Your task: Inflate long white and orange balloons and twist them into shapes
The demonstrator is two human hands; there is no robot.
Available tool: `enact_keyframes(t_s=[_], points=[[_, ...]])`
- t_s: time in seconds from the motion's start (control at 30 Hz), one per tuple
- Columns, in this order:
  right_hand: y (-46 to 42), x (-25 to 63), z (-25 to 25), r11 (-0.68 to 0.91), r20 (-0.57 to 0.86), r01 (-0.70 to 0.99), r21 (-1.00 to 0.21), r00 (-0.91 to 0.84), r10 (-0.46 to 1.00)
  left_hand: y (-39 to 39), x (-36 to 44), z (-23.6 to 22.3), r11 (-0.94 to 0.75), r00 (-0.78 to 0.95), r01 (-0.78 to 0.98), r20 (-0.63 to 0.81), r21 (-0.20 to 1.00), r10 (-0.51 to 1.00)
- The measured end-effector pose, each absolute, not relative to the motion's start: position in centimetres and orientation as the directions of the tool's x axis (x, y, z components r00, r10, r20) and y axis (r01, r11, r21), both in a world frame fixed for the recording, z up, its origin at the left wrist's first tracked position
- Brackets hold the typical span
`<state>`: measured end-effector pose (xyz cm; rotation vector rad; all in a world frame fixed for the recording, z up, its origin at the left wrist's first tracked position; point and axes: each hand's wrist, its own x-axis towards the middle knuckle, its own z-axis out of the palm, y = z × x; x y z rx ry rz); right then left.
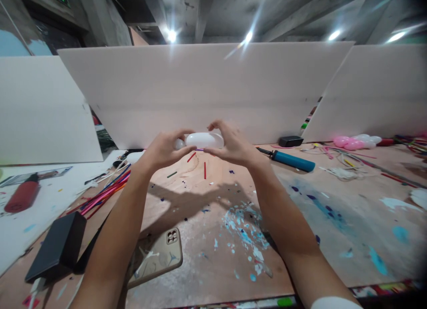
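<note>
Both my hands are raised above the table and grip a white sausage-shaped balloon [204, 140] between them. My left hand [165, 148] pinches its left end, where a small twisted bubble bulges by my fingertips. My right hand [233, 146] curls over the balloon's right end, thumb underneath. The balloon lies level, in front of the white back board.
A blue hand pump [290, 160] lies to the right, a black box [290, 141] behind it. Pink and white balloons [355, 142] sit far right. Loose coloured long balloons [106, 191], a red pump [22, 195], a black box [56, 244] and a phone [156, 255] lie left and near.
</note>
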<state>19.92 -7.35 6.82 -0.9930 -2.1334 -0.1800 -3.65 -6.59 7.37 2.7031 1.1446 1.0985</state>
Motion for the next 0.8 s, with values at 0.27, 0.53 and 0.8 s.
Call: enact_keyframes(t_s=[0.27, 0.53, 0.8], points=[[-7.7, 19.4, 6.8, 0.72, 0.668, 0.674, -0.162, -0.462, 0.583, -7.2, -4.0, 7.6, -0.786, 0.555, 0.577, 0.599, 0.223, 0.577], [-7.2, 19.9, 7.0, 0.73, 0.763, 0.546, -0.411, -0.231, 0.603, -5.5, -4.6, 7.0, -0.758, 0.39, 0.442, 0.657, 0.48, 0.645], [-8.6, 19.3, 7.4, 0.786, 0.649, 0.432, -0.443, -0.45, 0.613, -6.4, -3.3, 7.5, -0.855, 0.184, 0.418, 0.893, 0.307, 0.411]])
